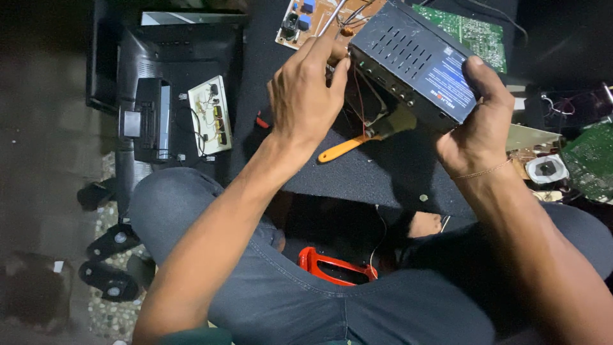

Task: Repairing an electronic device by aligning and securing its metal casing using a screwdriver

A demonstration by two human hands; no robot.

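While the person sits cross-legged in jeans on the floor, the work spreads out over a dark mat [357, 172] in front of the knees. At the far left a black monitor shell [172, 70] lies face down with a small pale circuit board [209, 115] resting on its back. Further in, the left hand [306, 96] is curled, fingertips pinched together at the near corner of a black set-top box [415, 64]; a thin metal shaft rises from between those fingers, so it probably grips a screwdriver or probe, though the tool's tip is hidden and I cannot tell what it meets. Below the box a paintbrush [364, 137] with an orange handle lies on the mat, its bristles tucked under the casing. A red-handled tool [335, 267] sits in the lap.

The box itself is lifted off the mat and tilted, vented top facing up, its blue label toward the right. The right hand [479, 128] clamps its right end, thumb over the top edge and fingers wrapped beneath. Green circuit boards [469, 32] lie behind and to the far right.

Judging by the pose, the step in hand is opening or probing the casing at that corner. The next move calls for keeping the box steady in the right hand while the left works the tool squarely, without slipping onto the loose red wires [361, 105] underneath.
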